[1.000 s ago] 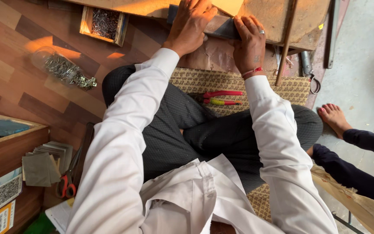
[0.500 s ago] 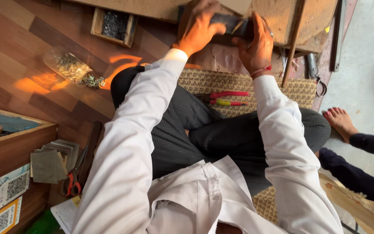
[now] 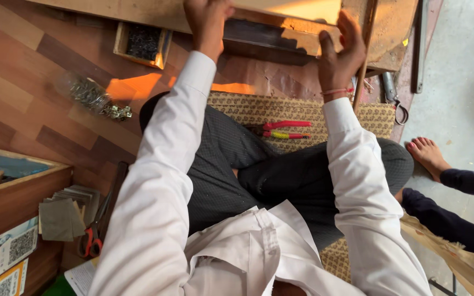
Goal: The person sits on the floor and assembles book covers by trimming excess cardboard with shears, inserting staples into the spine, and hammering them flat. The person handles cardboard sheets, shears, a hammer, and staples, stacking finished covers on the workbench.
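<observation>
I sit cross-legged on a patterned mat in a white shirt and dark trousers. Both arms reach forward and up. My left hand and my right hand grip the two ends of a flat wooden board held above a dark gap in a low wooden bench. The board's top edge runs out of the picture. Red and yellow pliers lie on the mat between my knees and the bench.
A small wooden box of dark nails and a clear bag of screws lie on the floor at left. Red-handled scissors, a stack of grey sheets and a wooden crate are lower left. Another person's bare foot is at right.
Both hands have risen from a dark object on the bench and now hold the board higher up. The view has tilted down slightly.
</observation>
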Demonstrator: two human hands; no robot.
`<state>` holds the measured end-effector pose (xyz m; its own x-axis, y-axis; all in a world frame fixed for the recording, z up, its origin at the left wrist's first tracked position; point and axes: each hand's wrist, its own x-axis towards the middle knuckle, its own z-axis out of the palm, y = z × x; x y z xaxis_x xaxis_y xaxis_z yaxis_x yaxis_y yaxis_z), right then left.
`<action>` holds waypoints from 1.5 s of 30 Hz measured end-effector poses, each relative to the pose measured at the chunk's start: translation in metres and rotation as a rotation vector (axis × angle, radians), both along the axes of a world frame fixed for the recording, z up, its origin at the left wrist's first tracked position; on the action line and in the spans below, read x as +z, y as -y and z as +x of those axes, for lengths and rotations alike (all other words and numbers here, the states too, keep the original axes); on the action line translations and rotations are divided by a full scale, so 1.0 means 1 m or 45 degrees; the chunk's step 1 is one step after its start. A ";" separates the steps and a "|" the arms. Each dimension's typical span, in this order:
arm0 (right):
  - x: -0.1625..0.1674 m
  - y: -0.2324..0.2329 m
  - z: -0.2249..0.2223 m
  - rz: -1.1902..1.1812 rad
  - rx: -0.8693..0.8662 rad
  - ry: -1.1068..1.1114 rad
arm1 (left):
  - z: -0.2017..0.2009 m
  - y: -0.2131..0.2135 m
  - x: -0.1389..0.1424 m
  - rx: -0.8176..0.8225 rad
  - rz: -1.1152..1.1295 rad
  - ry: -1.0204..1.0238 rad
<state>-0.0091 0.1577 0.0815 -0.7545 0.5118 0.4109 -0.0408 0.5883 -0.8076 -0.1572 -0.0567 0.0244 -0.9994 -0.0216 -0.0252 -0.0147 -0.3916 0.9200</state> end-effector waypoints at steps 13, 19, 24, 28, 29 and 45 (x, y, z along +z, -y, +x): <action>-0.008 0.015 0.027 0.200 -0.032 0.127 | 0.040 -0.009 0.004 0.167 -0.049 -0.146; 0.018 0.022 0.022 0.165 0.153 -0.138 | 0.107 -0.132 0.066 0.119 -0.682 -1.093; 0.022 -0.021 0.032 -1.307 0.138 -0.192 | 0.160 -0.145 0.056 -0.262 -0.845 -1.443; 0.010 -0.044 0.037 -1.643 0.133 -0.223 | 0.142 -0.091 0.019 -0.294 -1.112 -1.256; 0.008 -0.045 0.034 -1.653 0.153 -0.222 | 0.132 -0.080 0.010 -0.183 -1.147 -1.291; 0.020 -0.024 0.026 -1.565 0.247 -0.238 | 0.115 -0.064 -0.026 -0.189 -1.000 -0.329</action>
